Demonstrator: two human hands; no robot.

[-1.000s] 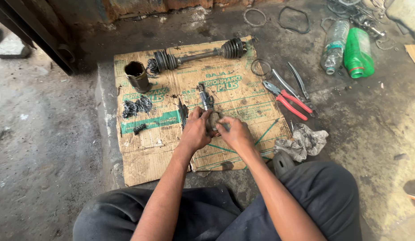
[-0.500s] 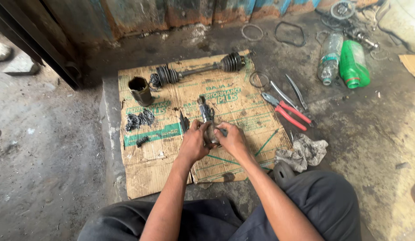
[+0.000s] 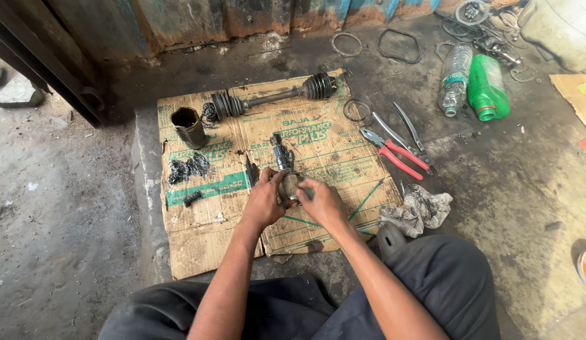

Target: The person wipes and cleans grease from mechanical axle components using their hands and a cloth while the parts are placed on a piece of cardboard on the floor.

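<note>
Both hands meet over the middle of the cardboard sheet [image 3: 198, 252] on the floor: the left hand [image 3: 263, 203] wraps the greasy joint housing [image 3: 288, 186] while the right hand [image 3: 322, 203] pinches its near end. A second ago the part sat lower and nearer the body; now it lies flatter, splined stub pointing far, so the grip has shifted. Farther off lies the axle shaft [image 3: 274, 96], the red-handled pliers [image 3: 394, 154] to the right.

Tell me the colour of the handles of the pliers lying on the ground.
Red. The pliers show best in the head view, right of the cardboard.
</note>
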